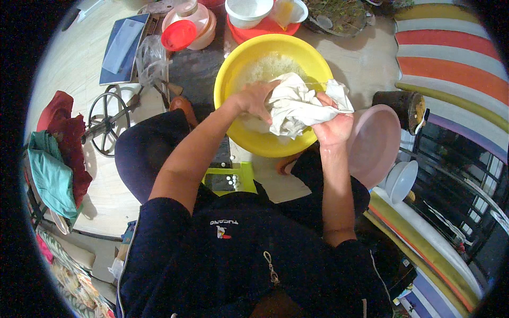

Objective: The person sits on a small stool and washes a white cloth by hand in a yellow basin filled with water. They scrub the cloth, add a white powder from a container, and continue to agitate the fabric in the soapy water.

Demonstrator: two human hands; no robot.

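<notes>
A wet, crumpled white cloth is bunched up above a round yellow basin with sudsy water in it. From the left, my left hand grips the cloth's edge, its fingertips partly hidden in the folds. My right hand is turned palm up at the basin's right side, with its fingers curled round the other end of the cloth. The basin stands on the floor just beyond my knees.
A pink basin and a small pale blue bowl stand to the right, near a dark pot. Behind are a red tray with white bowls and a red lid. A green stool is under me.
</notes>
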